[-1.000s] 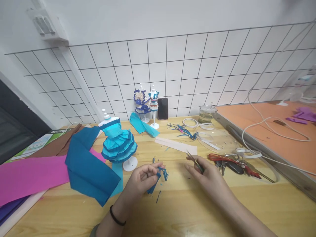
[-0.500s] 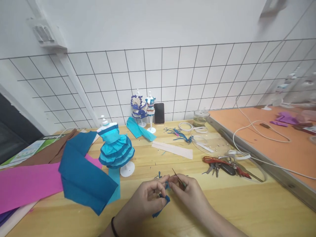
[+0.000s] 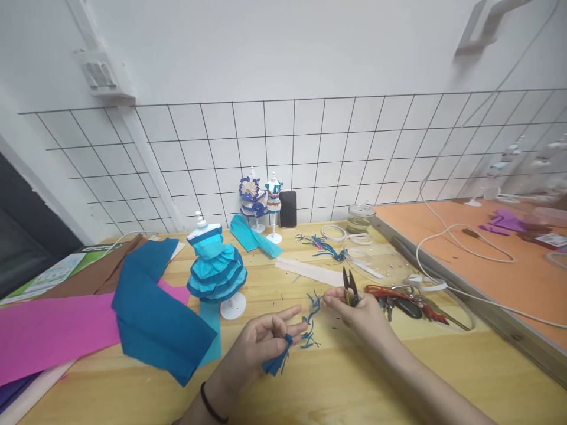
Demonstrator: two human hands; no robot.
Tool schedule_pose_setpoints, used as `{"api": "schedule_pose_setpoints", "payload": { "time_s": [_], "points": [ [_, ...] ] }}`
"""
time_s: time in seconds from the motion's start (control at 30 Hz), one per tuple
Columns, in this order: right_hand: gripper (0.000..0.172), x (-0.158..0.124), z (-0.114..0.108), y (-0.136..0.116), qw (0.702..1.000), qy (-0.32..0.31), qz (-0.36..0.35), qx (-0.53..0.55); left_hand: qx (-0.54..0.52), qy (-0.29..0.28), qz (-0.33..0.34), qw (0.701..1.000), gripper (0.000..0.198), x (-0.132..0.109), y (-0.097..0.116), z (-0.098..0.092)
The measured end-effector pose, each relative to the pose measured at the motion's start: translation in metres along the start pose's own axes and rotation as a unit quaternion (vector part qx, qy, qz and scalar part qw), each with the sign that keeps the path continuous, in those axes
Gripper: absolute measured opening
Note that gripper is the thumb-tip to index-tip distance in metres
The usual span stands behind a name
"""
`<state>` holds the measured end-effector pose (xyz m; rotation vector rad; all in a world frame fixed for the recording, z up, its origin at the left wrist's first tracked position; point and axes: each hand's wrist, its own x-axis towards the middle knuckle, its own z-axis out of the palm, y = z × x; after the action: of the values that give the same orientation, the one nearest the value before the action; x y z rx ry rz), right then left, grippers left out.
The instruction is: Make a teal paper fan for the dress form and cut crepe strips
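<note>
My left hand [image 3: 263, 342] pinches a small folded piece of dark blue crepe paper [image 3: 277, 360], its lower edge cut into fringe; two fingers stretch out to the right. In my right hand [image 3: 361, 310] a pair of thread snips [image 3: 349, 286] is held with the blades pointing up and apart. The right thumb and fingertip meet at the end of some thin blue paper strips [image 3: 314, 304]; whether they grip one I cannot tell. More cut strips lie on the wood between the hands. Left of them stands a mini dress form [image 3: 215, 268] in a tiered turquoise and blue paper dress.
Crepe paper sheets, blue [image 3: 162, 319] and pink [image 3: 57, 319], cover the table's left side. Behind are two small dress forms [image 3: 273, 203], a phone [image 3: 287, 209] and a pale paper strip [image 3: 310, 271]. Keys [image 3: 407, 304], a glass jar [image 3: 358, 219] and a white cable [image 3: 465, 289] are at right.
My hands have moved apart, the right one going right and up with the snips, now pointing upward with blades showing. Blue strips between them have come into view. The camera view has shifted slightly.
</note>
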<state>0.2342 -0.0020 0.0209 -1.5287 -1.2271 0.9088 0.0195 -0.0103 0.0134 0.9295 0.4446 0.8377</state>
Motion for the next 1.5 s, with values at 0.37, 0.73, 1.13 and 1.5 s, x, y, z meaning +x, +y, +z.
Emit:
{"api": "schedule_pose_setpoints", "payload": {
  "time_s": [0.37, 0.73, 1.13, 1.5],
  "points": [
    [0.018, 0.049, -0.027, -0.048, 0.992, 0.057, -0.059, -0.095, 0.05, 0.022, 0.009, 0.998, 0.017, -0.002, 0.005, 0.006],
    [0.026, 0.125, -0.069, -0.025, 0.961, 0.095, -0.031, -0.257, 0.153, 0.089, -0.005, 0.984, 0.027, -0.002, 0.009, 0.008],
    [0.027, -0.024, -0.013, -0.018, 0.903, -0.288, -0.198, -0.249, 0.327, 0.153, -0.006, 0.932, 0.007, 0.003, 0.009, 0.02],
    [0.024, -0.036, 0.0, -0.012, 0.889, -0.293, -0.192, -0.296, 0.416, 0.153, -0.034, 0.896, 0.007, 0.003, 0.003, 0.019]
  ]
}}
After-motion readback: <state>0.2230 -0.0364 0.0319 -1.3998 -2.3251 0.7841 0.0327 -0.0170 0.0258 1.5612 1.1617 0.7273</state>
